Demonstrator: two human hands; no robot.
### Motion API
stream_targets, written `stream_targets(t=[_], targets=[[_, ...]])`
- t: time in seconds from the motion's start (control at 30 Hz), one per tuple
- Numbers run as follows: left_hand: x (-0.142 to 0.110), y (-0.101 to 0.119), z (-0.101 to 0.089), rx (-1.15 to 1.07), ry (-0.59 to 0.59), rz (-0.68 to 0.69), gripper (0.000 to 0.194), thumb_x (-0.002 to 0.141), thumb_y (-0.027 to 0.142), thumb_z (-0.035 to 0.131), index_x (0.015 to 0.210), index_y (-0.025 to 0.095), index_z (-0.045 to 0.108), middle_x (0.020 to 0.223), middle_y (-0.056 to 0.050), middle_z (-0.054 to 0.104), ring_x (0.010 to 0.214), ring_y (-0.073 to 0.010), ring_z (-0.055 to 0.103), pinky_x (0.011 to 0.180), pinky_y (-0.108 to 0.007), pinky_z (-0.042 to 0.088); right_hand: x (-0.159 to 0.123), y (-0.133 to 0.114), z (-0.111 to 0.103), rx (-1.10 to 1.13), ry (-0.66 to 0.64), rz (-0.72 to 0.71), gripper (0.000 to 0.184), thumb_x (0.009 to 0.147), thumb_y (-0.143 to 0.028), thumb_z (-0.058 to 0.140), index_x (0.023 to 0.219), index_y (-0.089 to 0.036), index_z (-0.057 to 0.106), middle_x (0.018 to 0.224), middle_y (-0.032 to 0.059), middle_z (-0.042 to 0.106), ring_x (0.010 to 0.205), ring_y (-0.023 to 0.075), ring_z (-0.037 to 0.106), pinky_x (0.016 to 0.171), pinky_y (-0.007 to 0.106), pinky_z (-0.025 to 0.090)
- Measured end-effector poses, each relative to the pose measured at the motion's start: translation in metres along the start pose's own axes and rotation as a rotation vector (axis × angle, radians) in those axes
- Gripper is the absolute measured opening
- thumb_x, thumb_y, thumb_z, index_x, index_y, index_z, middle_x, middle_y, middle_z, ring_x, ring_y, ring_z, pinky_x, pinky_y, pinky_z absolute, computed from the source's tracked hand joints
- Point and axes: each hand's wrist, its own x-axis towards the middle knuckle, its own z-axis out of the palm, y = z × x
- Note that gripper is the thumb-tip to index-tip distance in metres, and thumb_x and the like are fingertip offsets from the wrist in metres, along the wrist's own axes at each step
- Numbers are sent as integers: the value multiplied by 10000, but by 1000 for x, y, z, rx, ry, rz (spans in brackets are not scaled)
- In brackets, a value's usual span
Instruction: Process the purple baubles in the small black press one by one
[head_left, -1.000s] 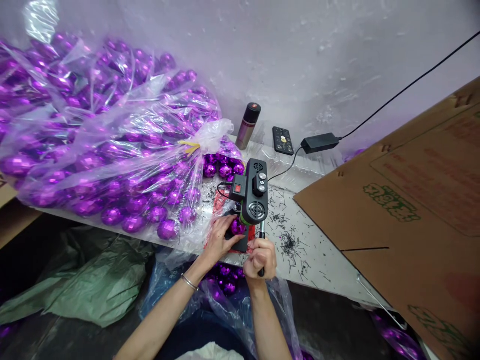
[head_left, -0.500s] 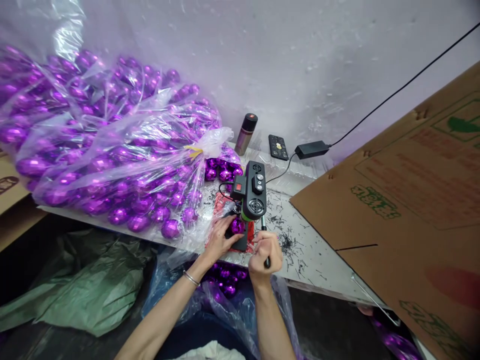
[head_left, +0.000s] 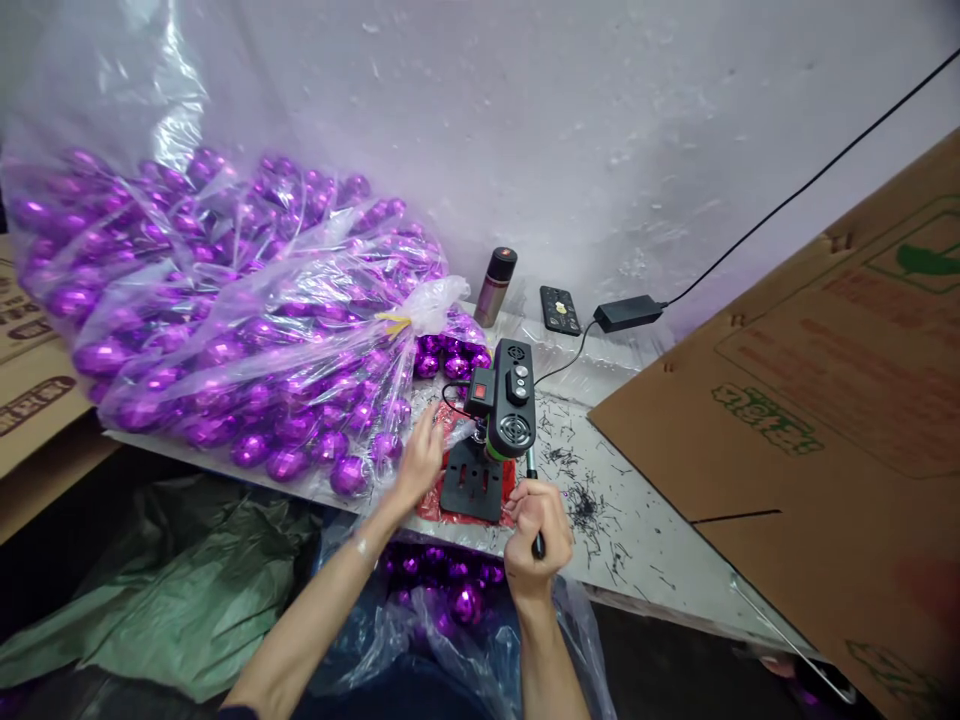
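A small black drill press (head_left: 514,400) with a red switch stands on the table over a slotted base plate (head_left: 471,485). No ball is on the plate. My right hand (head_left: 538,530) is wrapped round the black-gripped feed lever (head_left: 538,546) at the press's right side. My left hand (head_left: 421,455) is off to the left of the plate, fingers stretched forward over the red plastic sheet (head_left: 431,505), with nothing visible in it. Shiny purple faceted balls (head_left: 454,365) sit behind the press. More purple balls (head_left: 466,603) lie in an open plastic bag below the table edge.
A large clear bag of purple balls (head_left: 247,330) fills the left. Behind stand a bottle (head_left: 495,288), a phone (head_left: 559,310) and a power adapter (head_left: 628,314). Black shavings (head_left: 589,508) litter the table. A cardboard box (head_left: 810,420) leans at the right.
The purple ball that my left hand held on the base plate is gone from there. My left hand has moved left and forward, off the plate. My right hand stays on the lever.
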Motion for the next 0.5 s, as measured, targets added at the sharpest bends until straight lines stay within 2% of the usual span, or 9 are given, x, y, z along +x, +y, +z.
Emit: stream_targets(t=[0.1, 0.2, 0.27, 0.33, 0.4, 0.5], targets=[[86, 14, 5, 164, 167, -192, 503, 990, 207, 453, 1475, 92, 518, 1560, -207, 522, 1491, -298, 460, 1260, -463, 336, 0, 0, -1, -3, -15, -4, 302, 956, -62, 438, 701, -216, 487, 702, -15, 556, 651, 120, 573, 585, 261, 439], [133, 19, 12, 269, 194, -249, 503, 965, 251, 543, 1448, 112, 542, 1526, -224, 547, 1463, -335, 484, 1215, -465, 373, 0, -1, 0, -3, -18, -22, 291, 950, -54, 433, 718, -216, 495, 709, -18, 558, 653, 117, 577, 588, 253, 450], [144, 18, 17, 301, 160, -278, 470, 971, 333, 566, 1404, 151, 581, 1477, -223, 584, 1415, -369, 526, 1159, -493, 414, 0, -1, 0, -4, -15, -32, 289, 945, -42, 429, 725, -218, 496, 711, -18, 554, 652, 115, 573, 583, 249, 451], [149, 15, 20, 324, 129, -316, 414, 1004, 367, 507, 1359, 180, 609, 1394, -213, 642, 1341, -373, 587, 1103, -503, 447, 0, -1, 1, -1, -16, -38, 285, 939, -34, 430, 734, -219, 499, 714, -16, 553, 659, 117, 575, 582, 249, 455], [151, 11, 19, 314, 106, -333, 371, 1016, 324, 469, 1327, 188, 618, 1313, -188, 693, 1271, -344, 636, 1071, -474, 465, 0, -1, 1, 5, -23, -36, 280, 934, -29, 435, 740, -220, 502, 710, -16, 550, 669, 121, 581, 584, 250, 458], [155, 5, 13, 272, 29, -327, 388, 933, 231, 575, 1311, 151, 614, 1256, -162, 727, 1166, -289, 692, 1001, -383, 505, 0, 0, 2, 22, -23, -41, 276, 931, -31, 441, 739, -220, 501, 703, -17, 547, 667, 123, 581, 576, 251, 453]])
